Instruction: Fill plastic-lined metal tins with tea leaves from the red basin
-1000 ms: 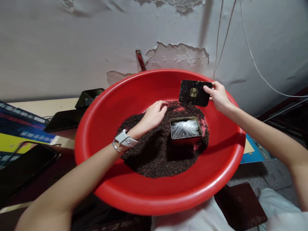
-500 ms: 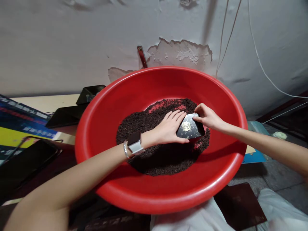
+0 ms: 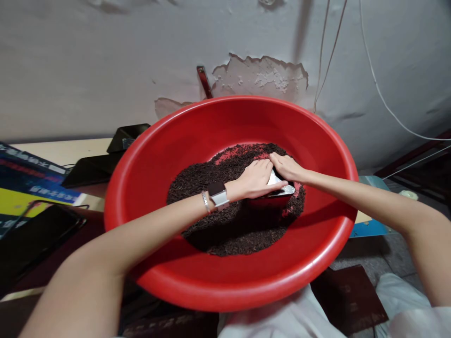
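Note:
Within the red plastic basin lies a bed of dark, loose, leaf-like bits resembling tea. Over them is a small dark box with a shiny silver foil top. My left hand lies across the box, its thumb stretched along the near edge and its fingers over the top, gripping it. My right hand presses on the foil from the far right, fingers bent and close together, touching my left fingertips. The hands cover much of the box. A watch is on my left wrist.
Black trays and a printed blue-and-yellow sheet lie left of the basin. A peeling wall stands behind, with cords hanging at right. A dark red box is below, near my legs.
My right hand has moved left and over the top, meeting my left hand. The black patterned face with the gold label has gone from view, and silver foil shows instead.

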Tool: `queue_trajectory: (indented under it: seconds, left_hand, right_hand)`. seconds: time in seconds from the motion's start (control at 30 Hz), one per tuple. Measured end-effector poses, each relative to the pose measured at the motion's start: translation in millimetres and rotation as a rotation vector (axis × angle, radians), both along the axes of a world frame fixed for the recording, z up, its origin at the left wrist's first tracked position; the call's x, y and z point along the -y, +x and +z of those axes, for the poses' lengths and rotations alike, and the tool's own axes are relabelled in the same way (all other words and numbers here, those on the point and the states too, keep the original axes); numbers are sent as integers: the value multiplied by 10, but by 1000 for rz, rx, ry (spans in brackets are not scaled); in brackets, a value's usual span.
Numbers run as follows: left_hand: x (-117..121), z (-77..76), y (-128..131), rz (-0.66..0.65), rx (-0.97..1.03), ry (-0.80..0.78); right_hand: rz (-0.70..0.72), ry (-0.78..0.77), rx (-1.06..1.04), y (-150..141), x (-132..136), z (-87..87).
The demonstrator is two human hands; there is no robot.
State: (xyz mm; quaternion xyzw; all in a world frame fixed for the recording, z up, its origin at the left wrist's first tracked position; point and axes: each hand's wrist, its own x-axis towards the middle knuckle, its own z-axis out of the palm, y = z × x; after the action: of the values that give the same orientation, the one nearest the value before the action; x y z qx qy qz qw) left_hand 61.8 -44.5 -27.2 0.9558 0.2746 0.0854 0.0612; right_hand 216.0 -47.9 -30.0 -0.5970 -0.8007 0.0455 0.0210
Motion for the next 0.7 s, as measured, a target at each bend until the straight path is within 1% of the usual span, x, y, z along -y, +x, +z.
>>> queue_trajectory:
  seconds: [0.1, 0.27, 0.33, 0.43, 0.47, 0.5, 0.57, 0.63, 0.7]
  left_hand:
    - [15, -57, 60, 118, 31, 36]
    - [93, -101, 80, 112, 67, 63]
    - [104, -99, 75, 167, 88, 69]
    - [71, -95, 32, 314, 234, -11]
    - [51, -96, 2, 334, 298, -56]
    - [30, -98, -37, 329, 345, -92]
    - [1, -106, -140, 265, 354, -124]
    - [1, -111, -258, 168, 257, -125]
    - [27, -108, -358, 76, 146, -124]
  right_hand:
    - [57, -15, 78, 42, -29, -72]
    - [46, -2, 104, 22, 4, -92]
    - [21, 15, 108, -29, 27, -75]
    - [-69, 69, 82, -107, 65, -44]
    - [-87, 85, 44, -115, 82, -32]
    - [-85, 89, -11, -104, 103, -20]
    - [-6, 36, -147, -23, 159, 0]
    - [125, -74, -262, 124, 229, 3]
    - [239, -165, -314, 291, 295, -30]
